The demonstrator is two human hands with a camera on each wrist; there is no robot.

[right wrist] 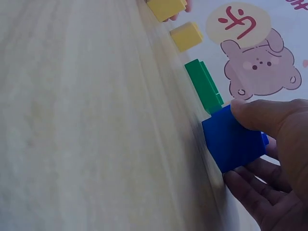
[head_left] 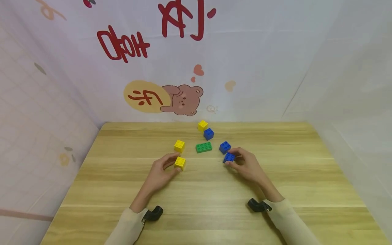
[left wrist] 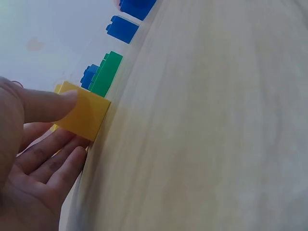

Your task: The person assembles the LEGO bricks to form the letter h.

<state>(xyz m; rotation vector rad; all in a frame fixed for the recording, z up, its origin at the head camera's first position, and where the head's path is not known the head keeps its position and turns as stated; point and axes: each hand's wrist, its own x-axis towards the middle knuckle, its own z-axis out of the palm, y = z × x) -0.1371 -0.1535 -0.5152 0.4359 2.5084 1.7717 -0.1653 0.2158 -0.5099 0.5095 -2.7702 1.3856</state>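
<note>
My left hand [head_left: 161,172] pinches a yellow toy brick [head_left: 180,163] between thumb and fingers, low over the wooden table. In the left wrist view the thumb lies across the near face of that yellow brick [left wrist: 85,114]. On the other side, my right hand [head_left: 246,165] grips a blue toy brick [head_left: 229,158]; the right wrist view has its thumb on the top edge of the blue brick [right wrist: 233,139]. Just beyond each held brick sits another of its colour, a yellow one [head_left: 179,146] and a blue one [head_left: 225,147]. Between these lies a longer green brick [head_left: 203,147].
Farther back, a yellow brick [head_left: 202,125] and a blue brick [head_left: 209,133] stand close together near the wall. The wooden table [head_left: 202,211] ends at a white wall covering [head_left: 260,68] with a printed bear [head_left: 183,100] and red characters.
</note>
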